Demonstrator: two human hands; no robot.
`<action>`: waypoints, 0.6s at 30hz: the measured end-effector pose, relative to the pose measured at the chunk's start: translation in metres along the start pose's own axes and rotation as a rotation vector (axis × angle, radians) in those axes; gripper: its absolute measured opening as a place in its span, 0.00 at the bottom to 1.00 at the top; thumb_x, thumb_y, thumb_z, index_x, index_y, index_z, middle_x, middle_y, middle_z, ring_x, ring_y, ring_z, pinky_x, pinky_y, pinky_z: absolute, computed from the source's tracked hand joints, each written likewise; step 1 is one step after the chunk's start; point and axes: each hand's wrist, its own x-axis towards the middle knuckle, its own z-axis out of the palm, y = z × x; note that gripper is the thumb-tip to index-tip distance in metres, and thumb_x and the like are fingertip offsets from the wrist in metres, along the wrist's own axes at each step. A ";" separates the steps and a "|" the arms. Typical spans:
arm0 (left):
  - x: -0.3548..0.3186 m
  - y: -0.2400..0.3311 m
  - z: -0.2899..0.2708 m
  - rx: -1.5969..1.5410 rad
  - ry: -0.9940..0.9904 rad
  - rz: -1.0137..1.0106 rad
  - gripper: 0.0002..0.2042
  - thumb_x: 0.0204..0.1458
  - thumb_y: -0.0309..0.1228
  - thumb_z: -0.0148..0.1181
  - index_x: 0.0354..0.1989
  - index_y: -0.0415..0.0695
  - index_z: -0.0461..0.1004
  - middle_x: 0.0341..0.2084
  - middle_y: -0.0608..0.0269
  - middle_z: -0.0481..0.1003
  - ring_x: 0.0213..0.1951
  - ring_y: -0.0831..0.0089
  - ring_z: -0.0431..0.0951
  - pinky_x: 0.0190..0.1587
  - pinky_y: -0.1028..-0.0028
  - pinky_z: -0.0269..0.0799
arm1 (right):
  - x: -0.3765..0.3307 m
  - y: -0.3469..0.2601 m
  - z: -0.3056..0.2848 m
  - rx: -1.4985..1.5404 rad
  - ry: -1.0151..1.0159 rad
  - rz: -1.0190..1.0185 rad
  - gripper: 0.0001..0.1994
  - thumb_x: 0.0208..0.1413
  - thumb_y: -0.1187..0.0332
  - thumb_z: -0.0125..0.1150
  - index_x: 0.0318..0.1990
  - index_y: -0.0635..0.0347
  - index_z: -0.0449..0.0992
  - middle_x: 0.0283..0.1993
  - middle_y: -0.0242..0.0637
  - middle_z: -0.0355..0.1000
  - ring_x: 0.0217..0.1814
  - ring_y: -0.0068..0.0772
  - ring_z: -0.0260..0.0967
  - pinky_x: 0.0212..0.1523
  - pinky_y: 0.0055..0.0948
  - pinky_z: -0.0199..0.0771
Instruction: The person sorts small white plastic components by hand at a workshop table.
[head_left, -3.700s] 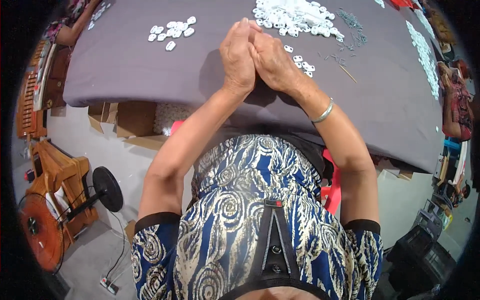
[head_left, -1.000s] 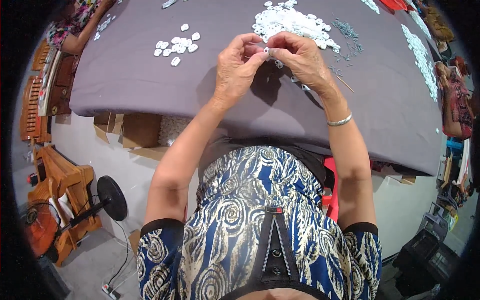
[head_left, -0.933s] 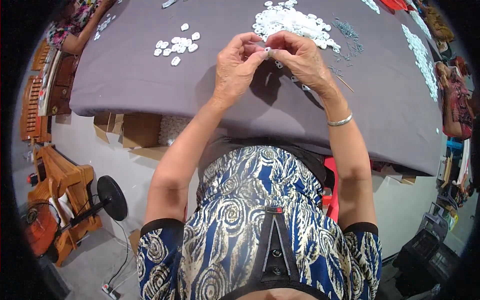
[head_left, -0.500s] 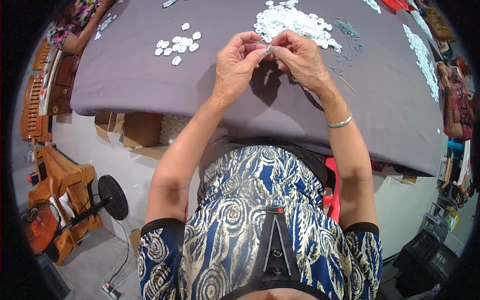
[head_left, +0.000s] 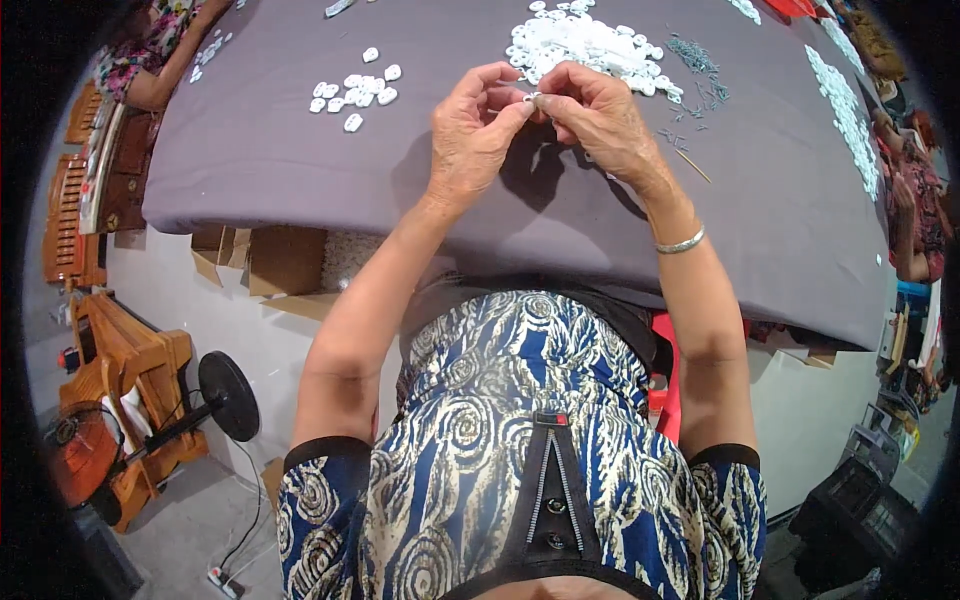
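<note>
Between the fingertips of both hands is a small white plastic piece (head_left: pixel 530 97), mostly covered by the fingers. My left hand (head_left: pixel 474 125) pinches it from the left, thumb and index finger together. My right hand (head_left: pixel 598 118) pinches it from the other side; a silver bangle (head_left: pixel 681 242) circles that wrist. Just beyond the hands lies a big heap of white plastic pieces (head_left: pixel 585 45). To its right are scattered small grey screw-like pins (head_left: pixel 692 55). A smaller group of white oval pieces with holes (head_left: pixel 355 90) rests left of my left hand.
A thin wooden stick (head_left: pixel 694 166) lies on the grey-covered table (head_left: pixel 270 170), right of my right hand. More white pieces (head_left: pixel 842 120) form a long row at the right edge. Co-workers sit at both sides. An open cardboard box (head_left: pixel 288 262) is under the table; a fan (head_left: pixel 228 395) stands lower left.
The fingertips have shifted slightly around the white piece, which shows a little more to the left. At the right edge, a co-worker's arm has moved.
</note>
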 end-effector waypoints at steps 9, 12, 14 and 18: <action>0.000 -0.006 -0.002 0.117 0.011 0.026 0.15 0.52 0.19 0.59 0.48 0.39 0.71 0.33 0.68 0.72 0.36 0.83 0.71 0.41 0.83 0.70 | -0.001 0.003 -0.001 -0.160 -0.026 -0.026 0.06 0.58 0.69 0.53 0.35 0.61 0.74 0.26 0.25 0.70 0.24 0.10 0.62 0.25 0.12 0.63; 0.002 -0.008 -0.003 0.122 0.005 0.059 0.13 0.51 0.22 0.60 0.46 0.39 0.72 0.30 0.67 0.74 0.34 0.83 0.73 0.38 0.81 0.70 | -0.001 0.004 -0.005 -0.200 -0.045 -0.010 0.07 0.58 0.69 0.52 0.35 0.61 0.74 0.25 0.25 0.71 0.25 0.11 0.64 0.24 0.14 0.64; 0.002 -0.007 -0.004 0.071 -0.021 -0.012 0.13 0.53 0.20 0.59 0.47 0.39 0.72 0.34 0.69 0.73 0.36 0.84 0.71 0.41 0.84 0.68 | -0.002 0.004 -0.003 -0.186 -0.014 -0.043 0.07 0.54 0.70 0.53 0.34 0.64 0.74 0.22 0.31 0.73 0.23 0.17 0.65 0.25 0.23 0.67; 0.002 -0.009 -0.006 0.065 0.001 0.022 0.12 0.53 0.20 0.59 0.46 0.40 0.72 0.34 0.68 0.73 0.36 0.83 0.72 0.37 0.83 0.69 | 0.001 0.008 0.004 -0.257 0.067 -0.120 0.08 0.54 0.68 0.55 0.34 0.64 0.75 0.21 0.35 0.73 0.23 0.23 0.68 0.27 0.26 0.70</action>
